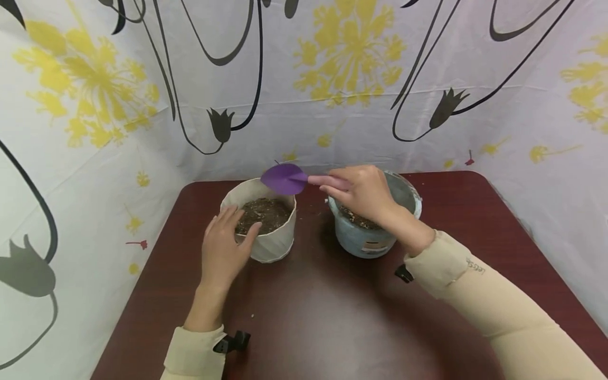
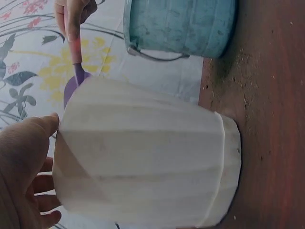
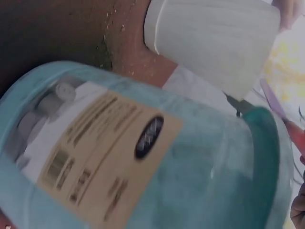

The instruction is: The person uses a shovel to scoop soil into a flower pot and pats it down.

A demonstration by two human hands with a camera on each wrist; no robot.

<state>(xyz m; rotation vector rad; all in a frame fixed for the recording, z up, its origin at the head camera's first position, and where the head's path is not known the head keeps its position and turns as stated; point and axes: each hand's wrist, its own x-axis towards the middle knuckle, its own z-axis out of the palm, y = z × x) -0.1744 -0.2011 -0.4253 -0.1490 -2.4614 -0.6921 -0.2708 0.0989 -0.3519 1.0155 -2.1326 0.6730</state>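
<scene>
A small trowel [image 1: 286, 179] with a purple blade and pink handle is gripped by my right hand [image 1: 369, 192], which is above the blue bucket [image 1: 353, 237]. The blade hangs over the back right rim of a white fluted pot [image 1: 275, 247], which holds dark soil [image 1: 266, 212]. My left hand [image 1: 224, 247] rests at that pot's left rim, its fingers spread and thumb toward the front. Seen from the left wrist, the thumb [image 2: 50, 123] touches the rim edge. Soil also lies in the bucket, partly hidden by my right hand and forearm.
Both containers stand on a dark red-brown table [image 1: 304, 306], a gap between them. Soil crumbs [image 2: 243, 86] are scattered there. A brown label [image 3: 109, 152] is on the bucket, whose wire handle [image 2: 159, 58] hangs at its side. A flower-printed cloth [image 1: 304, 126] hangs behind the table.
</scene>
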